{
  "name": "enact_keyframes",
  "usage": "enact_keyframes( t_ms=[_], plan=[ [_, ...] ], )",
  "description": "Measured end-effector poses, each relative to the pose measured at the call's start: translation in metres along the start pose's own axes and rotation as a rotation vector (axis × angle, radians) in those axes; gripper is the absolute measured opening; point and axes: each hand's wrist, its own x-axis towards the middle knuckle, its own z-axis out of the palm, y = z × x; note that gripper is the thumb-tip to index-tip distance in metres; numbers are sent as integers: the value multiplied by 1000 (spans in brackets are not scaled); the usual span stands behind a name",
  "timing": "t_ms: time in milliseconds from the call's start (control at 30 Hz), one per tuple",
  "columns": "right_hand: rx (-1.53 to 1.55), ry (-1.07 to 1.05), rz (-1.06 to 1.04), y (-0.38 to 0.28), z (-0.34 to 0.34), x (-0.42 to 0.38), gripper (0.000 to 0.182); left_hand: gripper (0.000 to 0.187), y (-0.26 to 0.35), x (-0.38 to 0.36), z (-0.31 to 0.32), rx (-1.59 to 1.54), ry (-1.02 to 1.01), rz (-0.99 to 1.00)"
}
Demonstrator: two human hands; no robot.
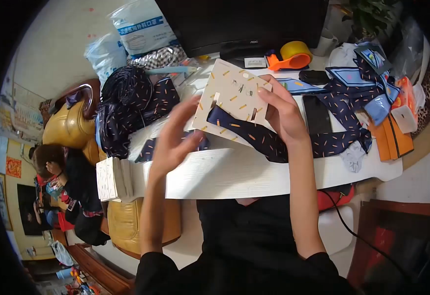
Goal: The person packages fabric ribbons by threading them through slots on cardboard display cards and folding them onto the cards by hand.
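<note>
My right hand (283,110) grips a cream display card (224,81) by its right edge, thumb on the front face. Small yellow pencils are printed on the card, and a slot is cut near its left side. A narrow navy scarf (254,135) with orange pencil motifs runs from that slot across the lower front of the card. From there it passes behind my right forearm and along the table to the right. My left hand (174,137) is beside the card's left edge, slightly blurred, with thumb and fingers apart and nothing between them.
Bundled navy scarves (126,98) lie at left, above a stack of cards (112,179) on the white table (224,172). A black phone (316,114), an orange tape dispenser (289,62) and an orange pouch (391,140) lie to the right. Another person (84,191) sits at left.
</note>
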Motion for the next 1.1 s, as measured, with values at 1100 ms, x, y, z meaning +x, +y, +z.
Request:
enact_keyframes(
  t_ms=[1100],
  plan=[
    [-1178, 166, 18, 8, -9, -34, 27, 12, -38, -44, 47, -443, -19, -552]
  ],
)
